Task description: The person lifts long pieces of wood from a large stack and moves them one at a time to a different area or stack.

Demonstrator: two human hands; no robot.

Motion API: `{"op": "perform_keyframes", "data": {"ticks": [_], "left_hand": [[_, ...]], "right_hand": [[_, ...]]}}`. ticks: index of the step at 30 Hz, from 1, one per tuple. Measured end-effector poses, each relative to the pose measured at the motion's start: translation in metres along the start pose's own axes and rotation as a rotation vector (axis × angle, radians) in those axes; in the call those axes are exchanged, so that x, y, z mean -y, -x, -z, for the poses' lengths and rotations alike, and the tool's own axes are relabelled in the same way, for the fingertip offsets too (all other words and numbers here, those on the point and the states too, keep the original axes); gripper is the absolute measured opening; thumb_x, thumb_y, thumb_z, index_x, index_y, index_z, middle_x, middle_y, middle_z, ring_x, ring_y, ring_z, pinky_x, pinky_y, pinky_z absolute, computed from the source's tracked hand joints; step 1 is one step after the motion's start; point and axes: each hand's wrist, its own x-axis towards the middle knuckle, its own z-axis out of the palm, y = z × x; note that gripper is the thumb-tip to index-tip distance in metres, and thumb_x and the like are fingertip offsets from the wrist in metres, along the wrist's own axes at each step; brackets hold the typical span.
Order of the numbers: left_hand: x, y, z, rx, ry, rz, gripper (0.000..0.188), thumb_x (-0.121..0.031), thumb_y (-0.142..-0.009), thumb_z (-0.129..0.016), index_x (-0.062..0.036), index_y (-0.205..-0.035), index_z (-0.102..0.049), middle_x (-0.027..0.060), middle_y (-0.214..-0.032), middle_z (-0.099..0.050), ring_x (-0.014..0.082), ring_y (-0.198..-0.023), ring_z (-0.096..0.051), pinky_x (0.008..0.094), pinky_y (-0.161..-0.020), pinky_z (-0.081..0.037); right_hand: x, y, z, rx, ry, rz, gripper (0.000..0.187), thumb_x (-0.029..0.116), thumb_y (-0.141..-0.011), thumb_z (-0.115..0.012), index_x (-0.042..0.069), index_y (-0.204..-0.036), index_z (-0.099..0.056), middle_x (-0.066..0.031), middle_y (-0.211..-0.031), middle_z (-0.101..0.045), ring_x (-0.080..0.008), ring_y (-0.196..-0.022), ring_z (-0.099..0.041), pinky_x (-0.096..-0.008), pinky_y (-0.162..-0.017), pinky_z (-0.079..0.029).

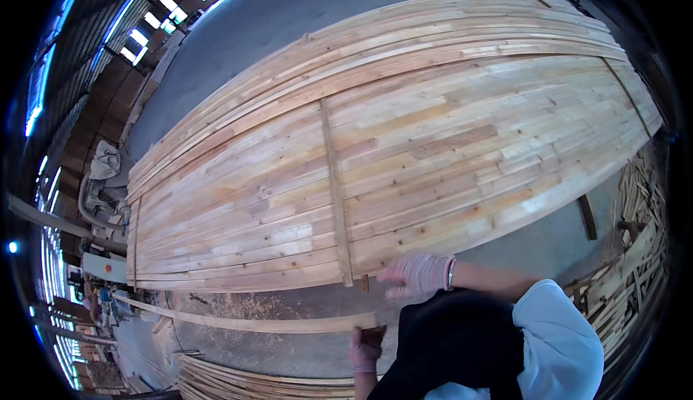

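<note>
My right hand point(419, 274), in a pale pinkish knit glove, reaches left beside the near edge of a large stack of wooden boards point(426, 162). Its fingers are stretched and apart, and nothing shows in them. A small brown wood block point(365, 283) sticks out under the stack's edge, just left of those fingers. Lower down, my gloved left hand point(364, 353) is curled around a dark reddish-brown patch that I cannot make out. Right above it lies the end of a long, narrow board point(289, 324); whether the hand touches it is unclear.
Thin cross strips point(334, 190) lie over the stack. Machinery with a pale green housing point(107, 268) stands at the left, by the narrow board's far end. More strips point(253, 385) lie at the bottom, scrap wood point(635, 241) is heaped at right, and sawdust point(253, 304) covers some floor.
</note>
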Motion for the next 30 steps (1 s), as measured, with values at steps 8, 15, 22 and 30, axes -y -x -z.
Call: {"op": "perform_keyframes", "data": {"ticks": [8,15,22,30], "left_hand": [[-0.062,-0.002,0.011,-0.613,0.542,-0.466,0.042,-0.053,-0.092,-0.055,-0.013,-0.094,-0.066,0.0018,-0.087,-0.07,0.0221,-0.072,-0.064,0.0509,-0.083,-0.053],[0.032,0.006,-0.064,-0.629,0.592,-0.226,0.044,-0.056,-0.093,-0.043,-0.0133,-0.088,-0.055,0.003,-0.083,-0.054,0.0228,-0.079,-0.052,0.0461,-0.081,-0.045],[0.113,0.03,-0.075,-0.854,0.534,-0.194,0.03,-0.038,-0.094,-0.06,-0.0101,-0.09,-0.048,0.005,-0.08,-0.054,0.021,-0.073,-0.05,0.0466,-0.072,-0.047],[0.11,0.015,-0.04,-0.95,0.413,-0.08,0.018,-0.034,-0.099,-0.046,-0.0186,-0.089,-0.049,0.0026,-0.076,-0.046,0.0199,-0.071,-0.046,0.0342,-0.064,-0.041]], "right_hand": [[-0.157,-0.015,0.166,-0.3,0.305,-0.27,0.053,0.049,-0.088,-0.054,0.007,-0.119,-0.064,-0.0183,-0.113,-0.067,-0.0335,-0.107,-0.063,-0.0415,-0.095,-0.048],[-0.336,-0.041,0.316,-0.452,0.784,-0.697,0.055,0.049,-0.084,-0.056,0.009,-0.123,-0.061,-0.0123,-0.127,-0.062,-0.0284,-0.116,-0.059,-0.0399,-0.096,-0.047],[-0.451,-0.084,0.395,-0.524,1.076,-0.988,0.031,0.026,-0.092,-0.054,0.011,-0.118,-0.06,-0.0094,-0.121,-0.063,-0.0241,-0.111,-0.061,-0.0415,-0.093,-0.046],[-0.485,-0.097,0.391,-0.51,0.963,-1.043,0.02,0.023,-0.093,-0.054,0.016,-0.099,-0.072,-0.0086,-0.101,-0.072,-0.0229,-0.098,-0.068,-0.0422,-0.078,-0.053]]}}
